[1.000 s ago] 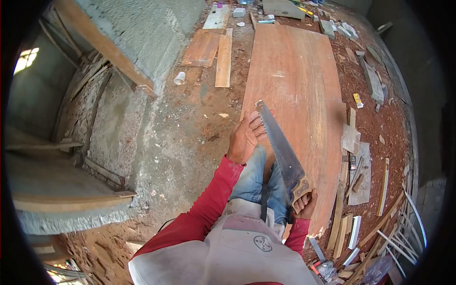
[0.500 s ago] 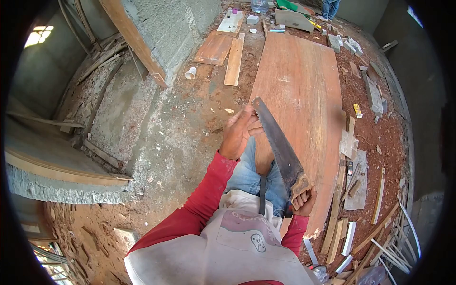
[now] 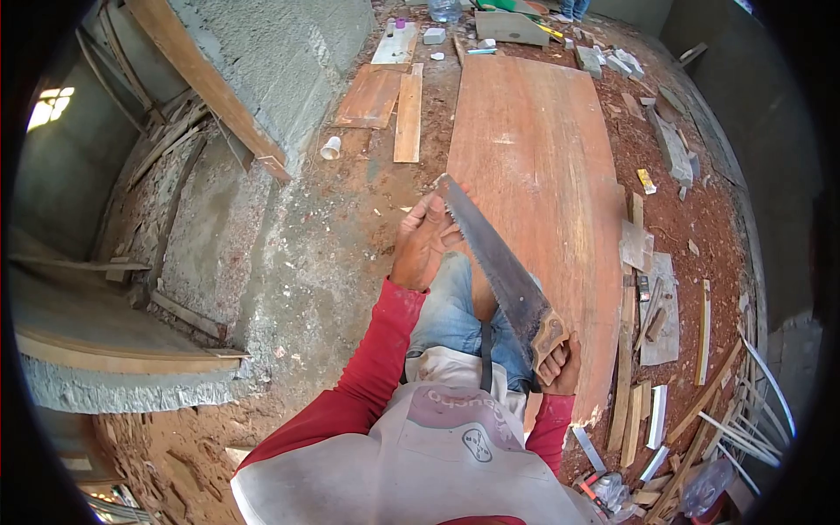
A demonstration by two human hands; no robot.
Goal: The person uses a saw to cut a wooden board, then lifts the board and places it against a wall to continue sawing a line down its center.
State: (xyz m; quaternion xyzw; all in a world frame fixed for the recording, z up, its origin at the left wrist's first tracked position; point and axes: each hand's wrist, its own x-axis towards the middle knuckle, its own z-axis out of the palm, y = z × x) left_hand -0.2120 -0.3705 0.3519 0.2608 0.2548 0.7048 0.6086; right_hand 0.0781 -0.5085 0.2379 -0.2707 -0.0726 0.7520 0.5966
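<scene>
A hand saw [image 3: 497,260] with a dark, worn blade and a wooden handle [image 3: 549,338] lies slantwise in front of my body. My right hand [image 3: 562,366] is wrapped round the handle at the lower right. At the upper left, my left hand [image 3: 424,243] holds the narrow tip end of the blade, with some fingers partly hidden behind it. The toothed edge faces left, toward my left palm. Under the saw are my jeans-clad legs and a large reddish plywood sheet [image 3: 534,131] on the ground.
Wood strips [image 3: 624,367] and white pipes [image 3: 739,435] lie on the right. Smaller boards [image 3: 409,118] and a white cup [image 3: 331,148] are on the left. Concrete blocks [image 3: 672,149] line the far right, and a rough wall [image 3: 262,70] stands at upper left. A person's legs [image 3: 574,9] show at the back.
My view has shifted slightly, and the saw sits a little further left at its tip. Both hands keep their places on the saw.
</scene>
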